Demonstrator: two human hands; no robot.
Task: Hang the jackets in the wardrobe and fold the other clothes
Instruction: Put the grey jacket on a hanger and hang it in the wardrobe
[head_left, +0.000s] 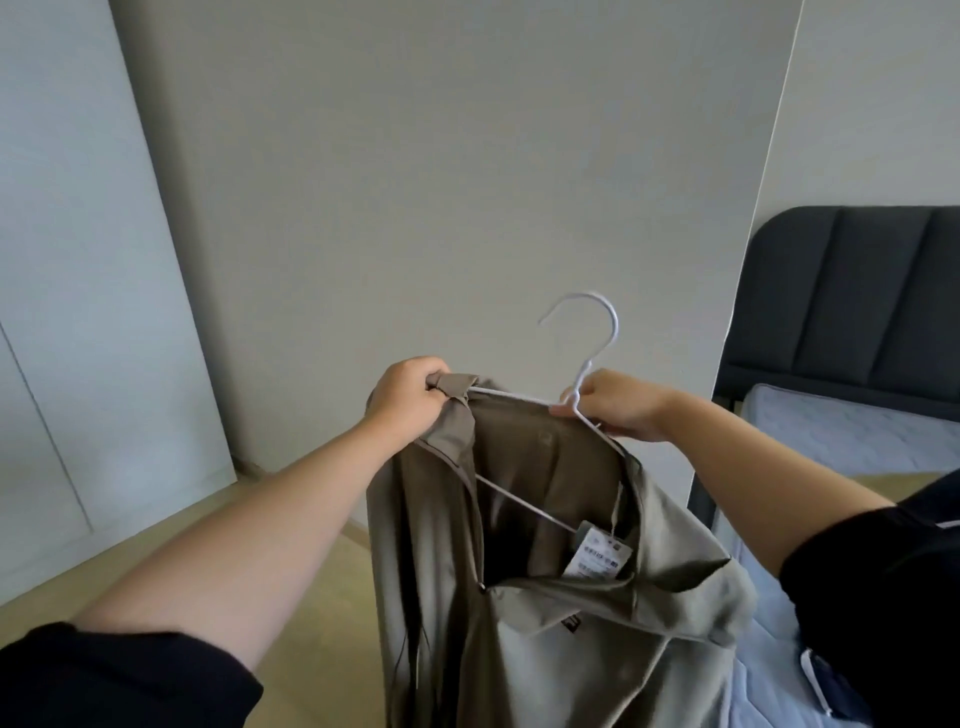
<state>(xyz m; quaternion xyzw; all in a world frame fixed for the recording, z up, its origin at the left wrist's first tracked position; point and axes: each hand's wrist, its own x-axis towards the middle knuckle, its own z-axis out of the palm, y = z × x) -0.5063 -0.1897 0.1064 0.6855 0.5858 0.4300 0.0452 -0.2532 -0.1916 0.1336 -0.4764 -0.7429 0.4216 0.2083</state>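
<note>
An olive-brown jacket (530, 597) hangs in the air in front of me, its collar open towards me and a paper price tag (595, 556) showing inside. A white hanger (587, 353) sits in its neck, hook pointing up. My left hand (410, 400) grips the jacket's left shoulder over the hanger's end. My right hand (618, 405) holds the hanger just below its hook, at the right shoulder. The lower part of the jacket runs out of view.
A pale wall panel (441, 182) stands straight ahead and white doors (78, 312) are at the left. At the right is a bed with a dark padded headboard (857, 291) and a light blue mattress (831, 431). A tan floor (311, 571) lies below.
</note>
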